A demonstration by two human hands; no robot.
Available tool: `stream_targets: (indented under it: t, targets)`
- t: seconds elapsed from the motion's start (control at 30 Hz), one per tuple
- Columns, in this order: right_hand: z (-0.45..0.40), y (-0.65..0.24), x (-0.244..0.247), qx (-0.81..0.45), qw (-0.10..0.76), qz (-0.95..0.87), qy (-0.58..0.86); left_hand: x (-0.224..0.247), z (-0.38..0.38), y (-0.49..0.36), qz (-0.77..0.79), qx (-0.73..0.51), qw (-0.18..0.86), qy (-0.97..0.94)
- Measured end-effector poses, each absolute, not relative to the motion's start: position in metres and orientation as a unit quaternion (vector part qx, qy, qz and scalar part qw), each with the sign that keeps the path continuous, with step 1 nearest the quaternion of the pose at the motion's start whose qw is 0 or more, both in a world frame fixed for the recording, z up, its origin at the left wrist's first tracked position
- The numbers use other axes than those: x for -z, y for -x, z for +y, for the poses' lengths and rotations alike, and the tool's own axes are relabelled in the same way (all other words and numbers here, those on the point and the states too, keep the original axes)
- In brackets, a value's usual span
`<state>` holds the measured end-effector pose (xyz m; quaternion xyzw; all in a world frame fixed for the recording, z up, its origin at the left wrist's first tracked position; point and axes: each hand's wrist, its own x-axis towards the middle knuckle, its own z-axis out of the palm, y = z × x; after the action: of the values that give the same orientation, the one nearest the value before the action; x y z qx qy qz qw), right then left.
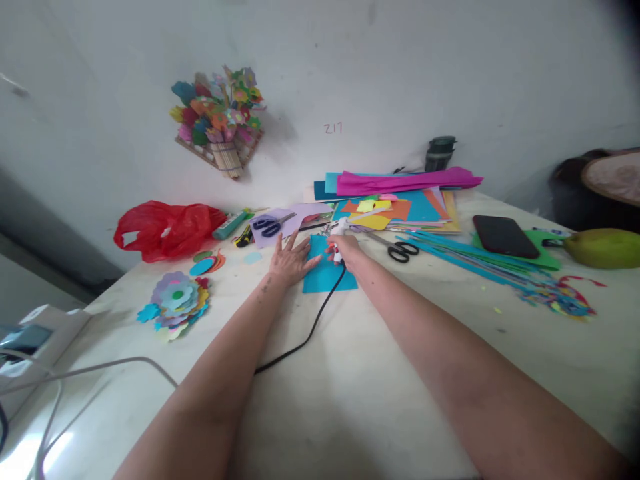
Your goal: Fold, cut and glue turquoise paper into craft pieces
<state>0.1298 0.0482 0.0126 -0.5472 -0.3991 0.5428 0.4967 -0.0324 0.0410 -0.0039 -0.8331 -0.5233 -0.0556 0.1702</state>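
A blue sheet of paper (320, 281) lies on the pale table in front of me. My left hand (291, 261) is spread flat at its left edge, fingers apart, the thumb reaching onto the sheet. Over the right part of the sheet, my right hand (347, 252) is wrapped round a white glue gun (339, 230) whose black cord (320, 313) runs back toward me and under my left forearm. Its nozzle points away from me, near the far edge of the blue paper. Whether the tip touches the paper I cannot tell.
Scissors (400, 251) lie right of the sheet; another pair (273, 225) rests on purple paper at left. Paper flowers (177, 297) and a red plastic bag (167, 230) are further left. Blue strips (465, 260), a phone (505, 237) and a green-yellow fruit (605, 248) are at right.
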Motion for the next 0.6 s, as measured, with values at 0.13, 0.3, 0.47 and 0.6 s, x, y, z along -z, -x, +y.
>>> stream_targets:
  t: [0.13,0.3,0.47,0.6]
  targets:
    - [0.048,-0.130,-0.013,-0.541,0.492,-0.402,0.551,0.006,0.040,0.033,-0.541,0.059,0.156,0.824]
    - [0.049,-0.130,-0.011,-0.538,0.490,-0.409,0.551,0.008,0.036,0.038,-0.584,0.080,0.099,0.802]
    - [0.046,-0.127,-0.008,-0.515,0.494,-0.434,0.550,0.008,0.028,0.045,-0.575,0.050,0.025,0.816]
    - [0.042,-0.126,-0.008,-0.511,0.504,-0.447,0.534,0.010,0.022,0.045,-0.571,0.040,0.019,0.820]
